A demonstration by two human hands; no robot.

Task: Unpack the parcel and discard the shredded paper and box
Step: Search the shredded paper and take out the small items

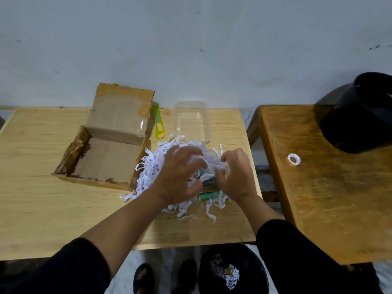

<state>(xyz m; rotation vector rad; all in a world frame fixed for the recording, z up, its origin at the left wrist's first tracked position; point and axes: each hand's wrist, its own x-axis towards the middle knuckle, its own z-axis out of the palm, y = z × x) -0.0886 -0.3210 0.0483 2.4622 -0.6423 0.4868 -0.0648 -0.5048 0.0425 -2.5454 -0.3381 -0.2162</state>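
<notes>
Something green (209, 195) peeks out from under the shredded paper (148, 175), and most of it is hidden, so I cannot tell what it is. The paper is a heap of thin, curly white strips on the light wooden table (42, 198), just beside the open brown cardboard box (106, 158). The left hand (180, 177) spreads its fingers over the heap. The right hand (235, 177) curls in, pinching strips. A clear plastic tub (192, 122) stands behind. More strips lie in the black bin (250, 268) below

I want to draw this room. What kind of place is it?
Probably a plain workroom or a corner at home, not a shop: two bare wooden tables against a blank wall, and a black bin on the floor.
</notes>
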